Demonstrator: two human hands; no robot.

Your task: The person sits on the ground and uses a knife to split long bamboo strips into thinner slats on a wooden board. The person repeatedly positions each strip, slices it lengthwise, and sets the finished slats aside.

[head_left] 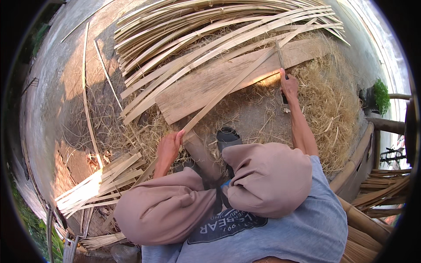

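Note:
A long pale bamboo strip (pixel 228 88) runs slantwise over a wide wooden board (pixel 186 98). Near its lower end, my left hand (pixel 169 148) is closed around it, thumb along the strip. My right hand (pixel 290 86) grips the dark handle of a knife (pixel 280 57). The blade points away from me and meets the strip's far end, above the right part of the board. Whether the edge is cutting into the strip is too small to tell.
A big stack of bamboo strips (pixel 175 39) lies beyond the board. Curly shavings (pixel 326 114) heap up at the right. More strips (pixel 105 182) lie at the lower left. A bamboo pole frame (pixel 353 160) and a green plant (pixel 381 96) stand at the right.

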